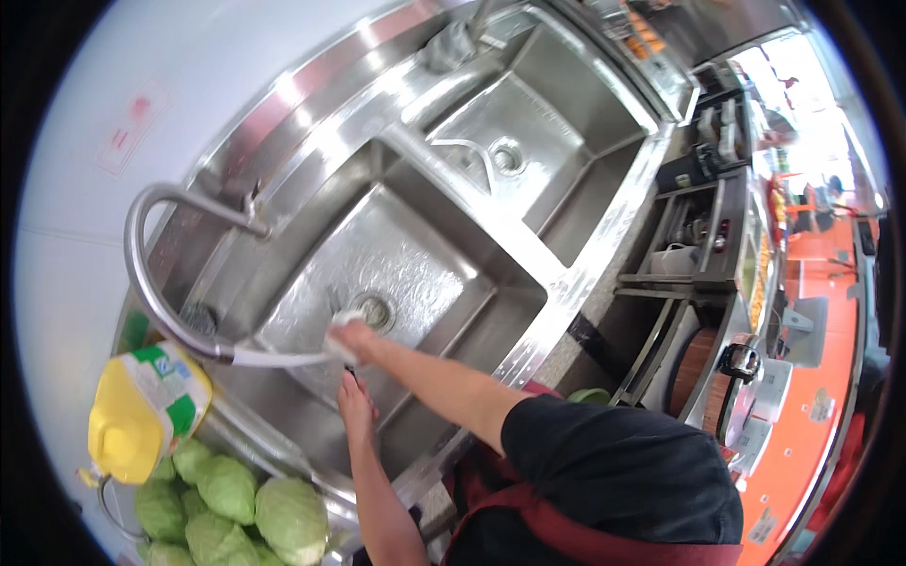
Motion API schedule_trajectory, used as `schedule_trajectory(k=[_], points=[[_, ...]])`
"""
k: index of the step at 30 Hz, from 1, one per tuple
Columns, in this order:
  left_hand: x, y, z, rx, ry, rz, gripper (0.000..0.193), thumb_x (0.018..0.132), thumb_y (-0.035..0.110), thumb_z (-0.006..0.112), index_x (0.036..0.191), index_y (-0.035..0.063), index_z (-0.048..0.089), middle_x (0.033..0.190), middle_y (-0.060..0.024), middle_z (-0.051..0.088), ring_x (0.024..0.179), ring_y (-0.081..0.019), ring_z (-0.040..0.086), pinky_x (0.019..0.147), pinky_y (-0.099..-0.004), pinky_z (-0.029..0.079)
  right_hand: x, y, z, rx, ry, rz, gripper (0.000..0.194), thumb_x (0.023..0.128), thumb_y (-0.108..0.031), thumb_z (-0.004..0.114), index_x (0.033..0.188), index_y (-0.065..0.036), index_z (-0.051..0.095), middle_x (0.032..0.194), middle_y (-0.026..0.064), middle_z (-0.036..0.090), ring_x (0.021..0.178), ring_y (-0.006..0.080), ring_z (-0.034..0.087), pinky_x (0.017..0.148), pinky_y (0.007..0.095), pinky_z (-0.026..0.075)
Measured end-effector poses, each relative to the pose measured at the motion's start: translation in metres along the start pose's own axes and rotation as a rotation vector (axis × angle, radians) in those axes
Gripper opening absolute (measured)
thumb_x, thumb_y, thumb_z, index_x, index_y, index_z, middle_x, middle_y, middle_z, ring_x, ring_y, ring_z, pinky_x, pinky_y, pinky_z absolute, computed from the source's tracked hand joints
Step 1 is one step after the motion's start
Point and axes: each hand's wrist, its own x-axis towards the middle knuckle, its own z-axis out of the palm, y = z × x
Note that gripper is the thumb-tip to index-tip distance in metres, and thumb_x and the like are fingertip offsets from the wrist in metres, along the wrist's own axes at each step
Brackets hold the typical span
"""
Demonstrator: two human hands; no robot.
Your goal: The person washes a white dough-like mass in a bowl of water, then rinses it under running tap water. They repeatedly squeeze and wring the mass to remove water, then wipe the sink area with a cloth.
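Note:
My right hand [357, 339] grips a white cloth or pad [341, 344] low over the left basin of a stainless steel sink [425, 332], near its drain [374, 311]. Just below it, my left hand [356, 407] is closed around a slim tool with a black handle [350, 370]. The tool's other end is mostly hidden by the cloth and right hand. From the curved metal faucet [152, 283], a white hose or water stream [279, 359] reaches the cloth; I cannot tell which. The basin floor looks wet and rippled.
A yellow jug [127, 424] and several green cabbages [226, 488] stand left of the sink. The second basin [545, 120] holds a curved white hose [481, 156]. A grey cloth [449, 48] lies on the back ledge. Open metal shelving [683, 283] stands to the right.

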Motion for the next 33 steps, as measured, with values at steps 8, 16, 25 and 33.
schedule_trajectory(k=[8, 16, 25, 33], points=[[0.089, 0.093, 0.018, 0.376, 0.171, 0.427, 0.060, 0.093, 0.050, 0.039, 0.094, -0.0040, 0.066, 0.091, -0.0234, 0.067, 0.094, -0.0372, 0.063, 0.081, -0.0449, 0.046, -0.063, -0.022, -0.047, -0.077, -0.433, -0.037, 0.042, 0.084, -0.031, 0.061, 0.100, 0.008, 0.062, 0.090, 0.0144, 0.067, 0.073, 0.0201, 0.065, 0.065, 0.0323, 0.053], [0.084, 0.142, 0.053, 0.104, 0.322, 0.218, 0.055, 0.100, 0.037, 0.029, 0.104, -0.0110, 0.057, 0.076, -0.0185, 0.062, 0.051, -0.0251, 0.060, 0.060, -0.0386, 0.053, -0.113, -0.034, -0.081, -0.137, -0.387, 0.021, 0.043, 0.081, -0.028, 0.062, 0.102, 0.010, 0.061, 0.092, 0.0169, 0.067, 0.083, 0.0228, 0.065, 0.072, 0.0350, 0.051], [0.055, 0.118, 0.060, 0.136, 0.155, 0.284, 0.055, 0.098, 0.048, 0.038, 0.078, 0.0006, 0.057, 0.057, -0.0065, 0.052, 0.056, -0.0186, 0.055, 0.054, -0.0350, 0.044, -0.081, -0.028, -0.076, 0.222, -0.409, 0.078, 0.037, 0.085, -0.026, 0.065, 0.105, 0.005, 0.060, 0.091, 0.0125, 0.066, 0.077, 0.0169, 0.064, 0.065, 0.0305, 0.051], [0.116, 0.115, 0.050, -0.064, 0.477, 0.118, 0.062, 0.097, 0.048, 0.038, 0.080, -0.0066, 0.061, 0.066, -0.0158, 0.061, 0.063, -0.0290, 0.060, 0.060, -0.0416, 0.047, -0.131, -0.042, -0.110, -0.093, -0.405, 0.026, 0.036, 0.091, -0.032, 0.059, 0.098, 0.003, 0.064, 0.078, 0.0063, 0.064, 0.063, 0.0104, 0.057, 0.053, 0.0260, 0.045]])
